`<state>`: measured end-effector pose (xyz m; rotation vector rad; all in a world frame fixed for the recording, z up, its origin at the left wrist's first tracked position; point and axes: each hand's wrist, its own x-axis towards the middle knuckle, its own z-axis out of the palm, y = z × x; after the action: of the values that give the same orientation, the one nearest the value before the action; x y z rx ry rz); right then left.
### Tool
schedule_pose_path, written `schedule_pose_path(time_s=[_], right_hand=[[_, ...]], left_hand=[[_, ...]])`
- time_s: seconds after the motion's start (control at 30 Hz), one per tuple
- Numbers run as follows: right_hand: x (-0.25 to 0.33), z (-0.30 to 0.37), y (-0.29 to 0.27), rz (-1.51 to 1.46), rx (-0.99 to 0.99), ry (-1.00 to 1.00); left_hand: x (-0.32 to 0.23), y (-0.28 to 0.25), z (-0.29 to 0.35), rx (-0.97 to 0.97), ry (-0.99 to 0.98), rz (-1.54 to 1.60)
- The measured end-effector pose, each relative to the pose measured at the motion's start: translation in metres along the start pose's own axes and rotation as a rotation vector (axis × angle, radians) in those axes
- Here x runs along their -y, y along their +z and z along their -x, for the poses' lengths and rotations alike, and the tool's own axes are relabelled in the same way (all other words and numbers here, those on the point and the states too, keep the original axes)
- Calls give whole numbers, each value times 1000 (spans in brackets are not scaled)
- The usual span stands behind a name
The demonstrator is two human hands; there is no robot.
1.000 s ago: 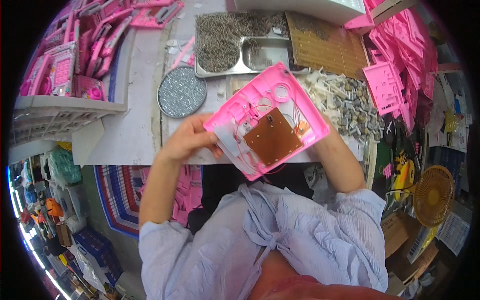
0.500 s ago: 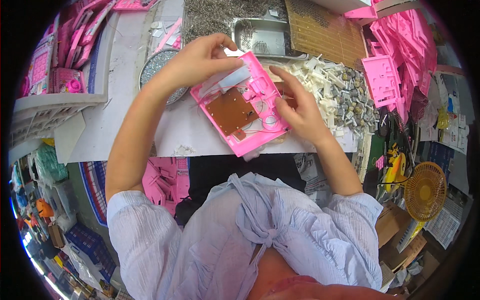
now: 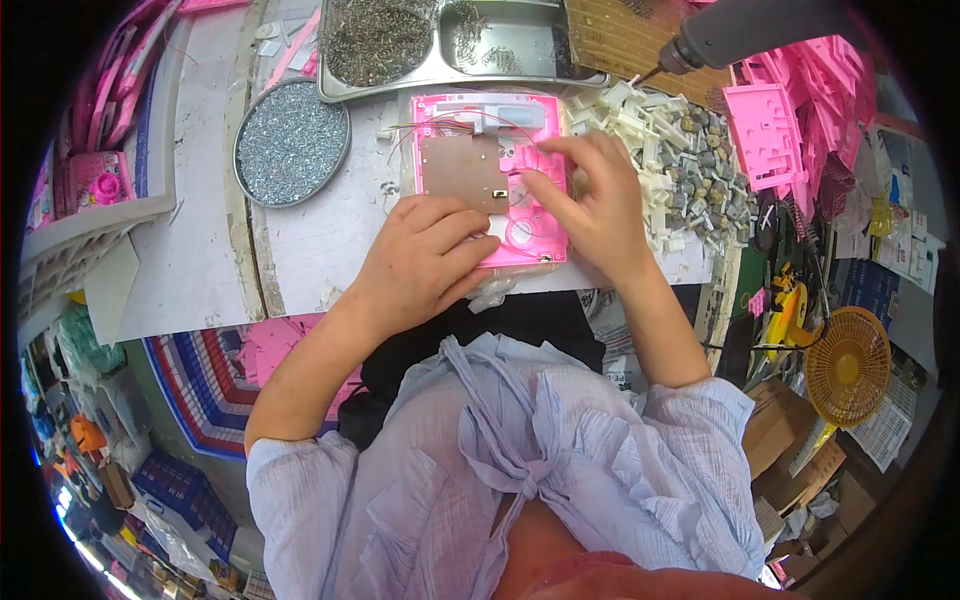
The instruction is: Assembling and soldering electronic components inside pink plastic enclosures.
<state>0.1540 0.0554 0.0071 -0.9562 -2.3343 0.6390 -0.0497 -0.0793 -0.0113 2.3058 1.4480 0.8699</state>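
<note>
A pink plastic housing (image 3: 550,246) lies open-side up on the bench, squared to the near edge. Inside it are a brown circuit board (image 3: 460,168), thin red and dark wires, and a pale grey-white block (image 3: 515,116) near the far edge. My left hand (image 3: 425,250) grips the near left corner, fingers bent over the board's lower edge. My right hand (image 3: 600,195) is over the housing's right side. Its thumb and index finger are apart above the inner ribs, with nothing visible between them.
A grey power screwdriver (image 3: 745,38) hangs at upper right. Behind the housing is a metal tray (image 3: 470,74) of screws; a round dish (image 3: 290,143) of screws is at left. White plastic parts (image 3: 650,150) with small grey pieces and pink mouldings (image 3: 765,135) lie right.
The housing has turned from tilted to square and lies on the bench. My left hand has moved from its far edge to its near left corner. A screwdriver has come into view.
</note>
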Motion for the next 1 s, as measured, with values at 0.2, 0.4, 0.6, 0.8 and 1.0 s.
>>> schedule_pose_path(time_s=[0.2, 0.4, 0.6, 0.8, 1.0], right_hand=[[4, -6, -12, -931, 187, 474], [1, -31, -11, 6, 320, -43], [0, -40, -9, 169, 418, -133], [-9, -34, 4, 74, 242, -185], [-8, -36, 7, 166, 262, -169]], left_hand=[[-7, 6, 4, -56, -68, 20], [-7, 9, 1, -64, -71, 27], [-6, 10, 4, -90, -74, 51], [-6, 11, 4, -98, -79, 60], [-5, 13, 6, -113, -79, 65]])
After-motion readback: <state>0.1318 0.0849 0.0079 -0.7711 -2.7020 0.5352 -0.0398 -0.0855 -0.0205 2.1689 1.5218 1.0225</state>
